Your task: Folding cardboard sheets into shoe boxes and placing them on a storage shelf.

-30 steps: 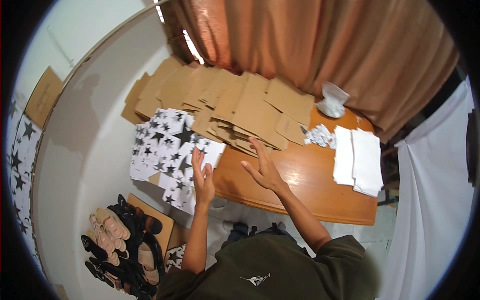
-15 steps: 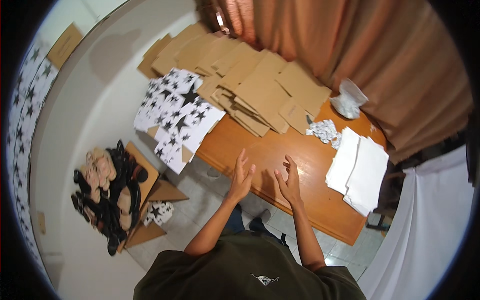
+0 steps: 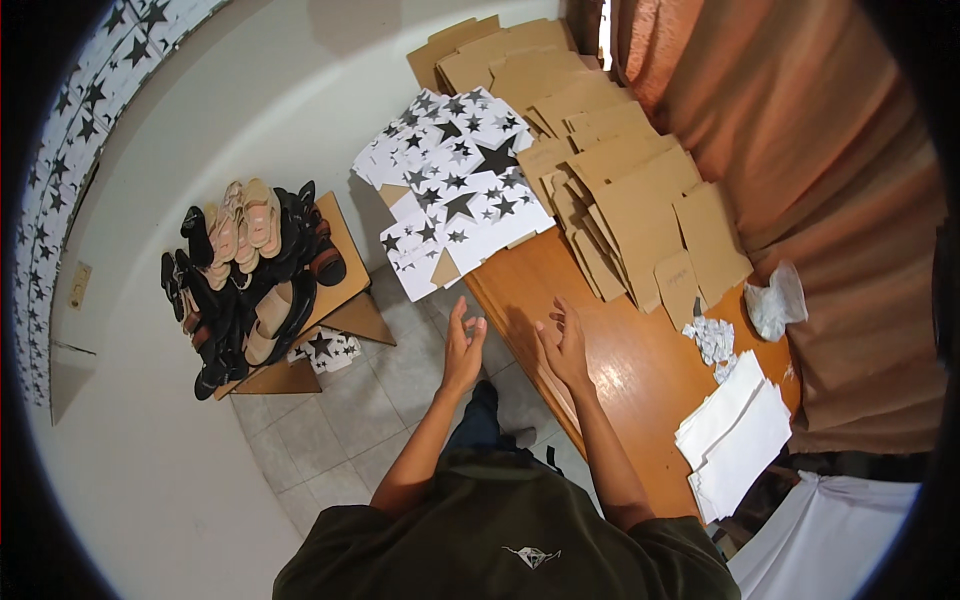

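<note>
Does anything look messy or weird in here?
Yes: the shoes are heaped in a jumble on brown cardboard instead of lined up in pairs. The star-patterned sheets look askew too, poking past the edge of the table.

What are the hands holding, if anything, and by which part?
Nothing is held: the left hand and right hand are both open and empty, near the edge of the wooden table.
</note>
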Demonstrator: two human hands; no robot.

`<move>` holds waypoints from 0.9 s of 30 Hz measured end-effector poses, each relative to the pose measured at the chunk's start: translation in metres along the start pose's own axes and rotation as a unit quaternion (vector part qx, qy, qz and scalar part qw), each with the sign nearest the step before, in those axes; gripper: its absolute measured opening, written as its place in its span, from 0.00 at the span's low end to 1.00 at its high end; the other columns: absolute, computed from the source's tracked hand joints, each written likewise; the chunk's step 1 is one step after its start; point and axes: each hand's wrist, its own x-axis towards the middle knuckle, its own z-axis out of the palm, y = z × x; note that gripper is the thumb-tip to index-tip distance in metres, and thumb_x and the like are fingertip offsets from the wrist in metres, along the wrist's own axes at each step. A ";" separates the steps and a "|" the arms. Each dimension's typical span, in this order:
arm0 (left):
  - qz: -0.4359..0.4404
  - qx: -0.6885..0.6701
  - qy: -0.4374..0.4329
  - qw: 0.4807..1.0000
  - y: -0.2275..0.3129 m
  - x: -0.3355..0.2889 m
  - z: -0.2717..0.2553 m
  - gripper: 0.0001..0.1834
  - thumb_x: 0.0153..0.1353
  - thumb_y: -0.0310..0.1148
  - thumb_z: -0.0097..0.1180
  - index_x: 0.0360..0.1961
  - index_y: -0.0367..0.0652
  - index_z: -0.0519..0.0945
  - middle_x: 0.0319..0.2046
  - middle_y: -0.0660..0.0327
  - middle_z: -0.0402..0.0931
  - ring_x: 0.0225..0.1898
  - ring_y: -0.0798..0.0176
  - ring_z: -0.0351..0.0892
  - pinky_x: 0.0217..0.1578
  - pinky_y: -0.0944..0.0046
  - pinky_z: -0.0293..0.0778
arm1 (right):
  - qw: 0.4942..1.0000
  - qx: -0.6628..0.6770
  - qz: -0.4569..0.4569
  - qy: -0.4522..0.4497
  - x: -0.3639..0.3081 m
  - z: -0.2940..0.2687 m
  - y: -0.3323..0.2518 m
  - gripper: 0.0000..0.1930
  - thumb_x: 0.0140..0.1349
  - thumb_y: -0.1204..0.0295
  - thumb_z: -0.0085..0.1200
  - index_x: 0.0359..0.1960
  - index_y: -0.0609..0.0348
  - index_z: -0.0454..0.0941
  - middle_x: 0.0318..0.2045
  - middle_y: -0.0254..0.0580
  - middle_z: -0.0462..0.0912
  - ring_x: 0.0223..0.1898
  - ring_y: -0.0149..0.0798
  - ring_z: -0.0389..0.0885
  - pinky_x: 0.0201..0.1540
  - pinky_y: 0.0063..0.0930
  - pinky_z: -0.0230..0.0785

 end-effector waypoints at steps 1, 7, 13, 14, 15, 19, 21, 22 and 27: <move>-0.003 -0.004 0.003 1.000 -0.005 0.010 -0.006 0.36 0.76 0.47 0.49 0.77 0.43 0.53 0.72 0.41 0.57 0.66 0.50 0.69 0.65 0.52 0.66 | 1.000 0.004 0.002 -0.017 0.010 0.009 -0.001 0.33 0.71 0.60 0.56 0.70 0.65 0.60 0.63 0.60 0.69 0.57 0.52 0.76 0.61 0.42 0.68; 0.003 0.001 0.061 0.998 -0.037 0.083 -0.040 0.35 0.75 0.47 0.50 0.75 0.41 0.57 0.69 0.43 0.63 0.64 0.51 0.70 0.63 0.55 0.67 | 0.999 -0.009 0.010 -0.049 0.077 0.058 0.000 0.33 0.71 0.58 0.56 0.70 0.65 0.62 0.61 0.58 0.72 0.53 0.49 0.77 0.55 0.40 0.72; 0.042 0.073 0.057 0.995 -0.072 0.169 -0.069 0.32 0.73 0.46 0.53 0.70 0.38 0.64 0.66 0.46 0.66 0.63 0.49 0.71 0.62 0.53 0.68 | 0.996 -0.006 0.067 -0.052 0.134 0.104 0.030 0.31 0.70 0.61 0.57 0.69 0.64 0.63 0.56 0.55 0.75 0.52 0.45 0.79 0.53 0.40 0.75; 0.061 0.102 0.056 0.991 -0.073 0.186 -0.071 0.31 0.72 0.46 0.54 0.68 0.38 0.66 0.65 0.46 0.67 0.62 0.47 0.71 0.62 0.52 0.68 | 0.997 -0.008 0.067 -0.047 0.146 0.112 0.041 0.31 0.70 0.61 0.57 0.69 0.64 0.63 0.56 0.55 0.75 0.52 0.45 0.79 0.53 0.40 0.75; 0.062 0.100 0.052 0.992 -0.071 0.202 -0.072 0.31 0.72 0.46 0.54 0.68 0.38 0.66 0.65 0.46 0.67 0.62 0.47 0.71 0.62 0.52 0.68 | 0.997 -0.011 0.071 -0.034 0.153 0.117 0.050 0.30 0.70 0.62 0.58 0.68 0.65 0.64 0.54 0.54 0.77 0.51 0.44 0.80 0.51 0.38 0.75; 0.142 0.195 0.041 0.970 -0.068 0.267 -0.080 0.30 0.68 0.44 0.59 0.64 0.38 0.69 0.63 0.45 0.68 0.64 0.40 0.68 0.64 0.46 0.64 | 0.994 0.029 0.103 0.001 0.186 0.136 0.072 0.28 0.68 0.65 0.61 0.64 0.67 0.67 0.47 0.53 0.80 0.45 0.42 0.83 0.46 0.34 0.78; 0.106 0.290 0.056 0.950 -0.067 0.293 -0.076 0.33 0.64 0.43 0.63 0.65 0.40 0.68 0.64 0.45 0.68 0.67 0.43 0.65 0.63 0.38 0.61 | 0.990 0.011 0.136 0.018 0.199 0.146 0.083 0.28 0.66 0.66 0.63 0.63 0.68 0.69 0.46 0.54 0.81 0.42 0.42 0.84 0.45 0.34 0.78; 0.103 0.345 0.079 0.930 -0.065 0.304 -0.074 0.37 0.62 0.42 0.64 0.68 0.44 0.64 0.65 0.47 0.67 0.68 0.44 0.64 0.63 0.32 0.57 | 0.990 -0.013 0.138 0.035 0.204 0.150 0.088 0.28 0.66 0.66 0.63 0.62 0.69 0.69 0.47 0.55 0.82 0.41 0.42 0.84 0.45 0.34 0.78; -0.047 0.286 0.047 0.956 -0.058 0.345 -0.064 0.43 0.60 0.43 0.66 0.72 0.47 0.57 0.67 0.49 0.67 0.68 0.46 0.65 0.65 0.32 0.51 | 0.980 -0.070 0.176 0.058 0.216 0.160 0.094 0.27 0.63 0.67 0.65 0.60 0.70 0.72 0.48 0.59 0.82 0.40 0.43 0.85 0.44 0.34 0.78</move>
